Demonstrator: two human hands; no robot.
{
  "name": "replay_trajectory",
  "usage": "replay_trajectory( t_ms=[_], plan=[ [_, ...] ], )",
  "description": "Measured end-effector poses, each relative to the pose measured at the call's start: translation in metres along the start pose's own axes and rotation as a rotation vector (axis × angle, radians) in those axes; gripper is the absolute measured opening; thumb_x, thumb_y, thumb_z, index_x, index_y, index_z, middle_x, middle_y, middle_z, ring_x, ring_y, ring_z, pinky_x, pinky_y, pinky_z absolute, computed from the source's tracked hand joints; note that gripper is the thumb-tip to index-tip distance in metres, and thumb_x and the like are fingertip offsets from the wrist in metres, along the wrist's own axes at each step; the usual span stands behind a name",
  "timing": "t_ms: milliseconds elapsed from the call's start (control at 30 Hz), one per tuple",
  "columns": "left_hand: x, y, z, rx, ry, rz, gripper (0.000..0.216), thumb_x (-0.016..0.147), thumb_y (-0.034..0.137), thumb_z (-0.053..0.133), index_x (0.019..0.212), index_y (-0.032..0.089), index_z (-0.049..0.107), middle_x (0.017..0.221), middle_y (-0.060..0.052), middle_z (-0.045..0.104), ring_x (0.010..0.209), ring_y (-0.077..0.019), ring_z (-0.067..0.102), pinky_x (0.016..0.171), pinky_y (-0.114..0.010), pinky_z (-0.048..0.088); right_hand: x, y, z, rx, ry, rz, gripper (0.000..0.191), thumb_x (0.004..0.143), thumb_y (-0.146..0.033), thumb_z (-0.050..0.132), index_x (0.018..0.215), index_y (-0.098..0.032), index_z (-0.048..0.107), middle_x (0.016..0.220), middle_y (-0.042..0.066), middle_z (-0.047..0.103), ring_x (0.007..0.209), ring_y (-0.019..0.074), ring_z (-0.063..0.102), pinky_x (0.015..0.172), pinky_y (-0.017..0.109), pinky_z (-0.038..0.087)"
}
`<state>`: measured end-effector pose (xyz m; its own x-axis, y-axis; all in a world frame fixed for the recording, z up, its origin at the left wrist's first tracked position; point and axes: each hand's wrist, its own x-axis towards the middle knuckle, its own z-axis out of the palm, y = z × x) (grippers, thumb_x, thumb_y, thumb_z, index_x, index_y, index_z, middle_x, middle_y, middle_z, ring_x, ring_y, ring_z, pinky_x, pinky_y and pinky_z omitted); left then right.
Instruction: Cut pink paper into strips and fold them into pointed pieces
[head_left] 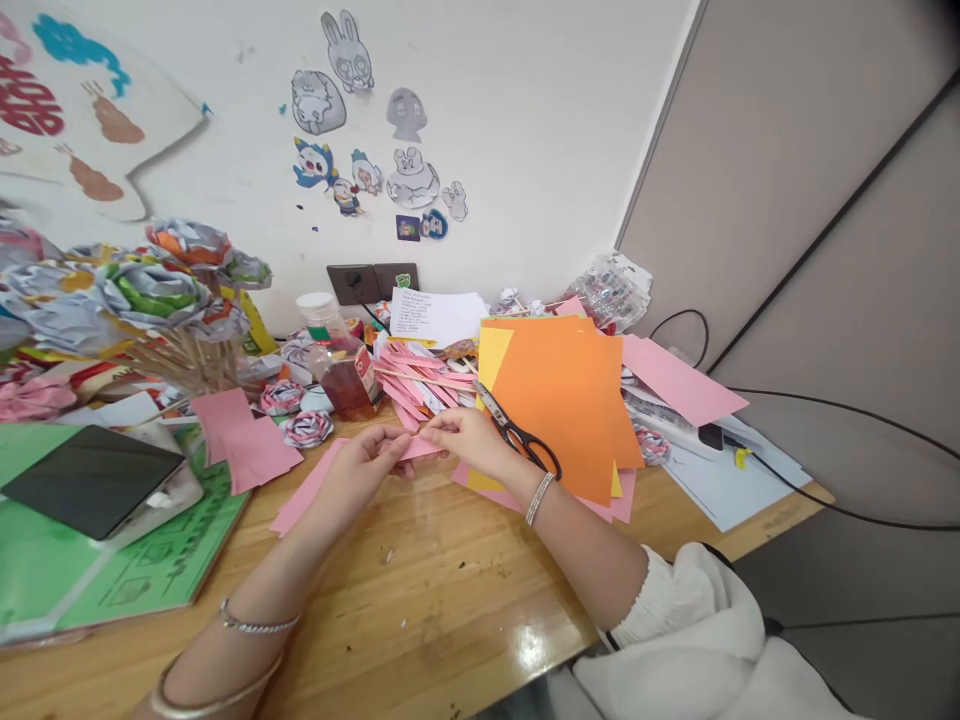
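A small piece of pink paper is pinched between my two hands above the wooden table. My left hand grips its left end with thumb and fingers, and my right hand grips its right end. Part of the paper is hidden behind the fingers. Under my left wrist lies a longer pink paper strip. Black-handled scissors rest on a stack of orange paper, right beside my right hand. Behind the hands is a pile of pink paper strips.
A jar of reddish liquid stands behind my left hand. Paper flowers on sticks fill the back left. A tablet lies on a green book. Pink squares sit nearby. A black cable crosses the right side.
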<state>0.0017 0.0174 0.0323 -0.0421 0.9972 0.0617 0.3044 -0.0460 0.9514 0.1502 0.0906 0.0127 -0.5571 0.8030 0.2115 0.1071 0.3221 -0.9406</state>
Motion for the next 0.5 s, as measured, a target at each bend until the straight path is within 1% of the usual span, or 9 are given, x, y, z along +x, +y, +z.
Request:
replay_trajectory(
  t_ms=[167, 333, 500],
  plan=[
    [-0.0012, 0.0016, -0.0034, -0.013, -0.038, 0.023, 0.023, 0.076, 0.04, 0.051, 0.078, 0.018, 0.058, 0.06, 0.003, 0.06, 0.057, -0.0133, 0.057, 0.06, -0.025, 0.044, -0.0004, -0.0033, -0.0034, 0.039, -0.064, 0.003, 0.018, 0.073, -0.031, 0.058, 0.072, -0.013, 0.062, 0.061, -0.002, 0.055, 0.056, 0.0091, 0.05, 0.053, 0.02, 0.038],
    [-0.0023, 0.0026, -0.0043, 0.02, -0.039, 0.05, 0.022, 0.078, 0.04, 0.05, 0.075, 0.018, 0.056, 0.057, 0.003, 0.058, 0.057, -0.0128, 0.057, 0.06, -0.023, 0.043, -0.0004, -0.0055, -0.0055, 0.064, -0.078, 0.009, 0.018, 0.073, -0.03, 0.057, 0.072, -0.013, 0.061, 0.062, -0.001, 0.055, 0.053, 0.0085, 0.049, 0.05, 0.02, 0.039],
    [-0.0023, 0.0056, -0.0047, -0.069, -0.027, 0.03, 0.022, 0.078, 0.039, 0.05, 0.073, 0.019, 0.057, 0.057, 0.003, 0.059, 0.055, -0.0122, 0.055, 0.059, -0.023, 0.045, 0.0001, -0.0063, -0.0075, 0.127, -0.143, -0.082, 0.019, 0.077, -0.031, 0.054, 0.077, -0.013, 0.061, 0.068, 0.0, 0.056, 0.059, 0.0102, 0.052, 0.054, 0.021, 0.042]
  ],
)
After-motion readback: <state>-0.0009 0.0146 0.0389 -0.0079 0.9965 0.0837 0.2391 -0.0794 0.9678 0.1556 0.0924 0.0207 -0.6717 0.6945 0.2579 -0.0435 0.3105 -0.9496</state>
